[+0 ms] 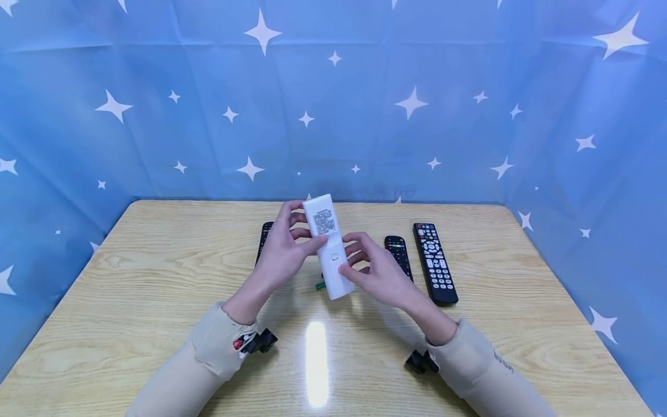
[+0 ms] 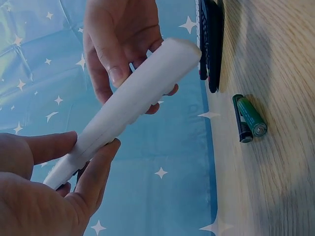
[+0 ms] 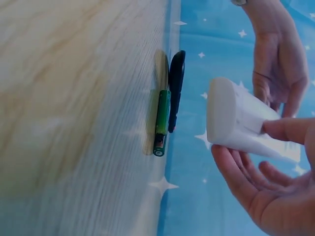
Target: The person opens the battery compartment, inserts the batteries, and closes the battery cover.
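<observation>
A white remote control (image 1: pixel 329 255) is held above the table, its back with a printed label facing the head camera. My left hand (image 1: pixel 283 249) grips its upper part, thumb across the back and fingers along the far edge. Lower down, my right hand (image 1: pixel 383 275) pinches the opposite edge between thumb and fingers. Raised buttons show along the remote's underside in the left wrist view. Below it on the table lie a green battery (image 2: pixel 252 118) and a darker battery (image 2: pixel 241 123), side by side; the remote mostly covers them in the head view.
A large black remote (image 1: pixel 435 263) with white buttons lies at the right. Beside it is a smaller black remote (image 1: pixel 398 255), partly behind my right hand. Another black remote (image 1: pixel 264 234) is mostly hidden by my left hand. A blue star-patterned cloth (image 1: pixel 333 116) hangs behind the wooden table (image 1: pixel 156 278).
</observation>
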Available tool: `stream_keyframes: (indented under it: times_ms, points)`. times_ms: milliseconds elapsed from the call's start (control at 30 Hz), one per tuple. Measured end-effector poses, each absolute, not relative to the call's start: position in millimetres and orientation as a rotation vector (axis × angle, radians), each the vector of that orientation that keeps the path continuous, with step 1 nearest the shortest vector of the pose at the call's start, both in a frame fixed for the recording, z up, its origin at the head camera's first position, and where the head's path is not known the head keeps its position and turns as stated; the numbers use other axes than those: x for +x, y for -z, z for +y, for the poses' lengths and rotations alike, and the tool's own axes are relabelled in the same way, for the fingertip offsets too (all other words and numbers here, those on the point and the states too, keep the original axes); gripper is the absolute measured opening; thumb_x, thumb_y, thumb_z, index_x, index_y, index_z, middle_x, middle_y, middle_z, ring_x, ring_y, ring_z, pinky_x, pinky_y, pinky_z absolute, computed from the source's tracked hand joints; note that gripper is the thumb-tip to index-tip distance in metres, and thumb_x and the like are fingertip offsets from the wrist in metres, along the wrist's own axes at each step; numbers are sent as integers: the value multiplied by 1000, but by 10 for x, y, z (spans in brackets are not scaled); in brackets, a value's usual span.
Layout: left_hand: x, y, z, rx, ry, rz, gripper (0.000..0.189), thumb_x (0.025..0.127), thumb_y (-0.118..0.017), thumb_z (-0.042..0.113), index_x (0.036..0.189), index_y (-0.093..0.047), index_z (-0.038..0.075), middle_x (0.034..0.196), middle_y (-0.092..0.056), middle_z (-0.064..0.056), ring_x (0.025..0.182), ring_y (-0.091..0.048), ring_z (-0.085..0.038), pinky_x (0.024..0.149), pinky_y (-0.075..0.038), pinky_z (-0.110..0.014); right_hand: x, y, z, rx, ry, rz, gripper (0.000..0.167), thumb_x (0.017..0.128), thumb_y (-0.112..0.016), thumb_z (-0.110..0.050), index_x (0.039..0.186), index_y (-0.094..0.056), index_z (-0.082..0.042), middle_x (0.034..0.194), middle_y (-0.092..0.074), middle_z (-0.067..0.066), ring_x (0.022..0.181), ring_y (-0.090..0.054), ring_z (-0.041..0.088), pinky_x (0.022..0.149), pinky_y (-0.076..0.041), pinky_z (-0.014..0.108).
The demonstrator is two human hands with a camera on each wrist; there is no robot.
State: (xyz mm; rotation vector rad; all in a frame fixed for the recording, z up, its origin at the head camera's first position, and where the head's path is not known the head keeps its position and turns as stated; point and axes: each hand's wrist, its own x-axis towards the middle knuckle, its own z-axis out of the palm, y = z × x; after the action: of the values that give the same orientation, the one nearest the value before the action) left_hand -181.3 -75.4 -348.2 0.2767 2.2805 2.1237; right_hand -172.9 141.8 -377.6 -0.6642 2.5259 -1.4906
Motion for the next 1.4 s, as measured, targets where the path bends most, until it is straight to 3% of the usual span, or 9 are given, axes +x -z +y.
stream_keyframes:
  times_ms: [167,533,933,1400]
  points:
    - [-1820,3495,-758,244,-2170,2258,67,93,-73,-2,145,-33,9,124,-57,-16,101,-67,-31,78,-62,-39,-1694,3757,1392,-659,1451,2580,41,97,-73,-11,131,-51,-6,118,-60,8,102,-63,23,78,-60,37]
    - [-1741,3486,-703,274,-2197,2307,66,92,-76,1,142,-33,7,127,-52,-15,107,-65,-30,80,-61,-44,-1623,3758,1323,-751,1337,2699,71,83,-88,-16,137,-44,-1,111,-57,7,95,-58,23,77,-59,43]
    - [-1723,3481,-707,383,-2112,2338,64,93,-75,1,146,-41,8,127,-59,-13,110,-63,-28,87,-57,-41,-1603,3733,1329,-691,1418,2660,70,86,-84,-13,142,-43,0,113,-60,8,99,-58,22,80,-60,42]
    - [-1806,3544,-731,293,-2074,2228,71,96,-73,10,155,-34,14,138,-57,-15,122,-60,-30,99,-52,-46,-1594,3692,1337,-608,1578,2426,58,95,-75,-13,145,-44,-7,123,-62,10,107,-62,24,82,-60,37]
